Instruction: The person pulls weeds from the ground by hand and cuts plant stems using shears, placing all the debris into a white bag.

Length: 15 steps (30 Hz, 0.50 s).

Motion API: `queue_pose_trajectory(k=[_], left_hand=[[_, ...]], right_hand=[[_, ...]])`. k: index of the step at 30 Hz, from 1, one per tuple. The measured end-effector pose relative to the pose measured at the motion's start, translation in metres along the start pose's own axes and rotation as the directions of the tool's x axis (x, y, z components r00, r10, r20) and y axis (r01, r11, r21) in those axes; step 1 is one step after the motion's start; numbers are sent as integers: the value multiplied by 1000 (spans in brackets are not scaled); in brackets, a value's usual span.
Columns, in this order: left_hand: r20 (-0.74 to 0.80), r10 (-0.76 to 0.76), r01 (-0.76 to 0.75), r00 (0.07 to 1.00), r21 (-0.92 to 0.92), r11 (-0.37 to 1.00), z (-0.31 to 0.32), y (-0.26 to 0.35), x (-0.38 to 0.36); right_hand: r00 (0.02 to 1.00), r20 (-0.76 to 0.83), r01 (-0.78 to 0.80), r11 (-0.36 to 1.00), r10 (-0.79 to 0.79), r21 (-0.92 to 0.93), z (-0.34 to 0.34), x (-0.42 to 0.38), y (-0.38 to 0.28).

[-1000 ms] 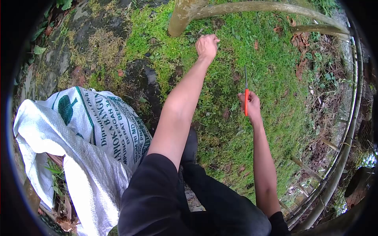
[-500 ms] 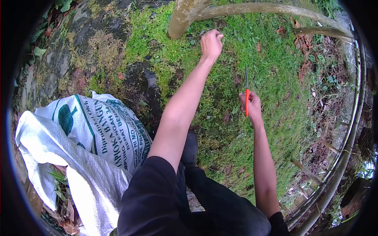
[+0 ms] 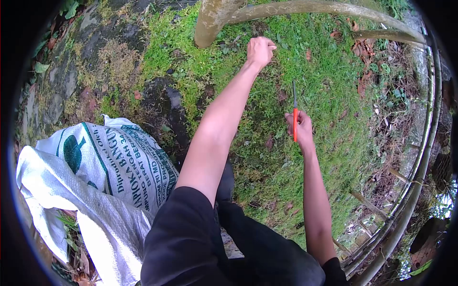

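Observation:
My left hand point(image 3: 260, 51) reaches out over the mossy grass point(image 3: 267, 157), just right of the foot of the tree trunk point(image 3: 210, 28). Its fingers are curled together, and I cannot tell what, if anything, is in them. Lower and to the right, my right hand point(image 3: 303, 127) is closed around an orange-handled tool with a narrow grey blade point(image 3: 294, 93). The blade points away from me, above the grass, and the bright handle point(image 3: 295, 125) lies along the fingers.
A white woven sack point(image 3: 129, 167) with green print stands at my left, its top folded over. A low branch point(image 3: 305, 8) arches across the far side. Along the right curves a pole fence point(image 3: 410, 205), with dry leaves point(image 3: 365, 59) beside it. Dark stone point(image 3: 71, 81) shows at the left.
My left hand has shifted slightly right, away from the trunk, and a small dark thing seen at its fingertips no longer shows. The right hand keeps its hold on the orange-handled tool.

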<state>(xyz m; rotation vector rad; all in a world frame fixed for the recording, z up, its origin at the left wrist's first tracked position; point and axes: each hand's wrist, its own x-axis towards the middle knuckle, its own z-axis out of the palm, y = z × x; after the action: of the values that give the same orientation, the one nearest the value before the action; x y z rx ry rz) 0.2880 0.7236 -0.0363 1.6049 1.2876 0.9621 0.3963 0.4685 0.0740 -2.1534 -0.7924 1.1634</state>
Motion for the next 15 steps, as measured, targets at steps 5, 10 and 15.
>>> queue_pose_trajectory(k=[5, 10, 15], left_hand=[[0, -196, 194, 981, -159, 968, -14, 9, -12], [85, -261, 274, 962, -318, 907, -32, 17, -35], [342, -121, 187, 932, -166, 968, -54, 16, -66]], right_hand=[[999, 35, 5, 1000, -6, 24, 10, 5, -6], [999, 51, 3, 1000, -5, 26, 22, 6, -23], [996, 88, 24, 998, -29, 55, 31, 7, -26]])
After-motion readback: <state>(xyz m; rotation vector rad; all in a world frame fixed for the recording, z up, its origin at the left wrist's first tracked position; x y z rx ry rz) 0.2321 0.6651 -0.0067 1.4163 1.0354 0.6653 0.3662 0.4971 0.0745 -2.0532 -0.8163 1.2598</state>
